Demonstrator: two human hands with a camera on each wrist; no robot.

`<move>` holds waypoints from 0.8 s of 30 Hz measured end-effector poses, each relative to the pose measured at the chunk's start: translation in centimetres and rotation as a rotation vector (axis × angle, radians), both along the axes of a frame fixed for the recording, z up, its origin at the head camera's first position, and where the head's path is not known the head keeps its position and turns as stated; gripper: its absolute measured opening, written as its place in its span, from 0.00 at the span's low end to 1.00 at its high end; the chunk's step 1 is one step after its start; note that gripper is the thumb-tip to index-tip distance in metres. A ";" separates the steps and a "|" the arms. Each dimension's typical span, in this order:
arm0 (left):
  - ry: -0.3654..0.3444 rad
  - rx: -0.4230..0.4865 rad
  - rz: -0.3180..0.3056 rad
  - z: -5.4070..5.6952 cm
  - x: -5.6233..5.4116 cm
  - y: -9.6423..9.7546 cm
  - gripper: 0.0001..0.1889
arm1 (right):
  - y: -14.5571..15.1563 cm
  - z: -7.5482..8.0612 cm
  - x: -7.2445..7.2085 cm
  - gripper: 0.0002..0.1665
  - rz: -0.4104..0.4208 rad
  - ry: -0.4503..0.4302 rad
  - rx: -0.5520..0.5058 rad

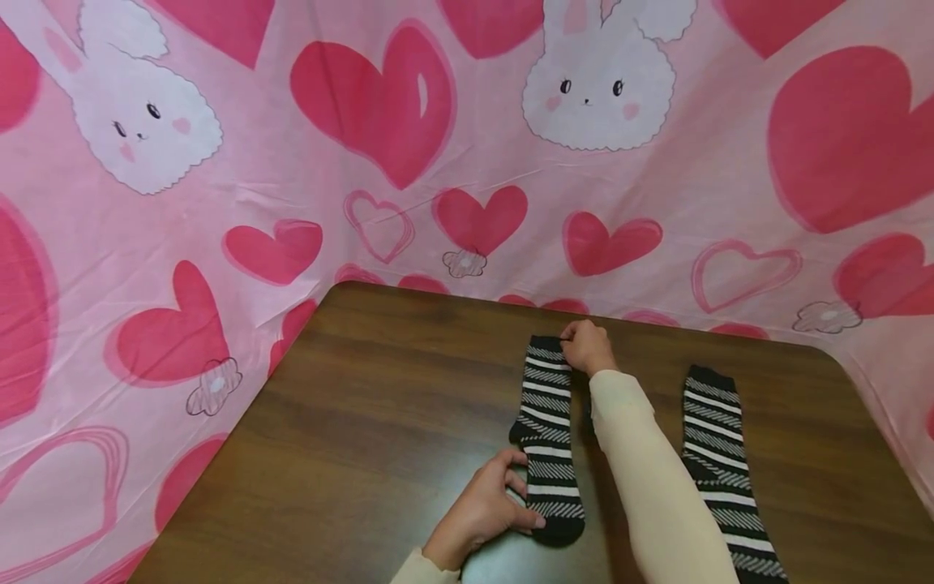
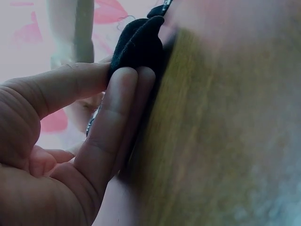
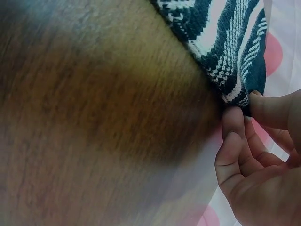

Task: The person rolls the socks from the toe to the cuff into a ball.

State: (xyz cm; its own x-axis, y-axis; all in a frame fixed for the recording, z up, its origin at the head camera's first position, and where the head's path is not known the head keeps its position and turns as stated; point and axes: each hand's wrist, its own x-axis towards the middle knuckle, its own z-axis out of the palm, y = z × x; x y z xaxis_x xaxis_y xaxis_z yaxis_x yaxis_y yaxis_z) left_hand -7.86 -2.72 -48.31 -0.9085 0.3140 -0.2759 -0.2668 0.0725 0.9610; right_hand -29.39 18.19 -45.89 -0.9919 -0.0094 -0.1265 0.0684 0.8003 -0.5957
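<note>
A black sock with white and grey stripes lies lengthwise on the table, its cuff toward the back. My right hand pinches the cuff's right corner; in the right wrist view the thumb and fingertips close on the striped knit. At the other end, my left hand holds the toe by its left edge. Up close in the left wrist view, the black toe fabric is pinched between thumb and fingers and stands a little off the tabletop. A second, matching sock lies to the right, beyond my right forearm.
The brown wooden table has rounded back corners. A pink cloth with hearts and rabbits hangs behind it and along its left side. My right sleeve passes between the two socks.
</note>
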 end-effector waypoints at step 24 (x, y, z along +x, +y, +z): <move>0.231 -0.277 0.028 1.3 -1.2 -2.0 0.31 | 4.1 2.2 0.9 0.16 0.033 0.078 0.063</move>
